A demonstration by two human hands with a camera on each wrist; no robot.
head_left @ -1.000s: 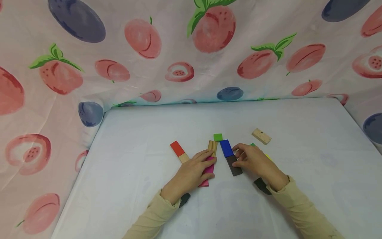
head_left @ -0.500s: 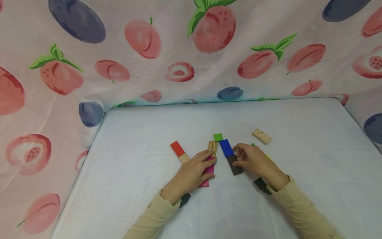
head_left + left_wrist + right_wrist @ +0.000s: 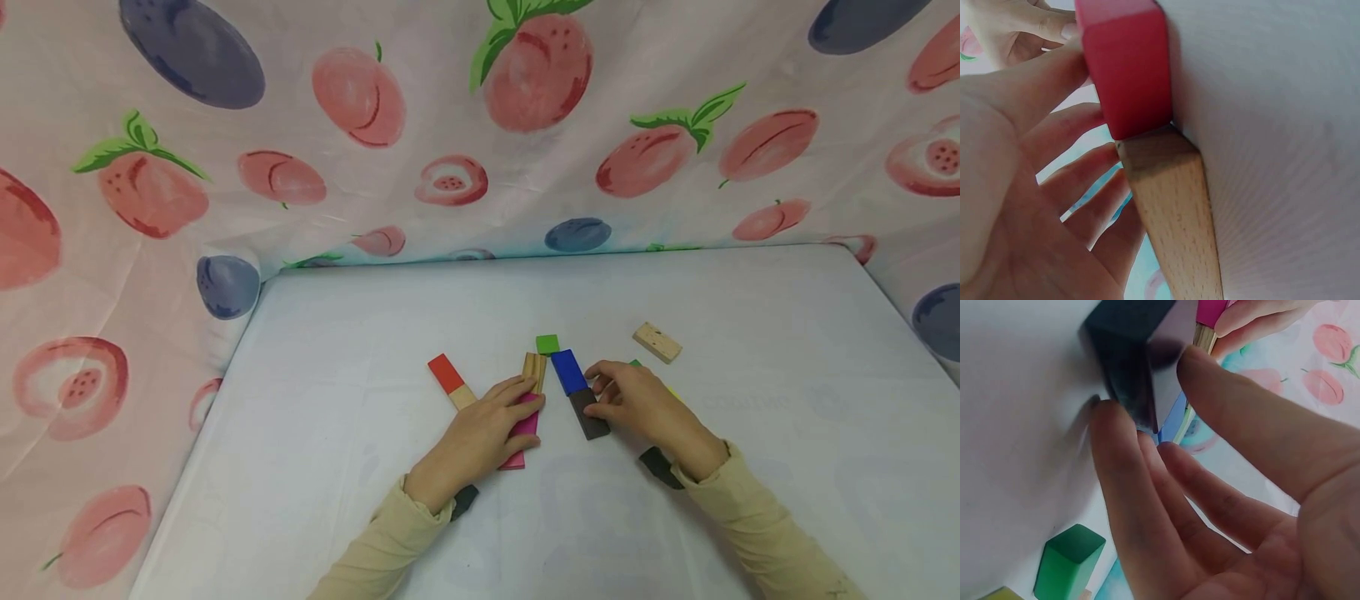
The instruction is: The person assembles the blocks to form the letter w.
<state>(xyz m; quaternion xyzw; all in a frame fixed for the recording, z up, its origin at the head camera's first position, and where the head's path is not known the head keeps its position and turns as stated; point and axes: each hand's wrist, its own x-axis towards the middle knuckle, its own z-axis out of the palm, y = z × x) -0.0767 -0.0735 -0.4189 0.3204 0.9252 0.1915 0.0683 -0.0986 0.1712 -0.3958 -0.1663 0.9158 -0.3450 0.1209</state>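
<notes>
In the head view my left hand lies over a magenta block and a pinkish-red block, its fingers extended and touching them. In the left wrist view the red block meets the end of a plain wooden block. My right hand pinches the edge of a black block, thumb on its top and a finger at its side. Touching the black block's far end is a blue block, beside my right fingertips. A striped wooden block adjoins the magenta one.
A small light-green block sits beyond the blue one. Further left, a red-orange block touches a tan block. Back right lies a speckled wooden block. Green and yellow blocks are partly hidden by my right hand.
The blue and black blocks have shifted very slightly, the black one's near end moving a little away from me. Both hands stay almost where they were.
</notes>
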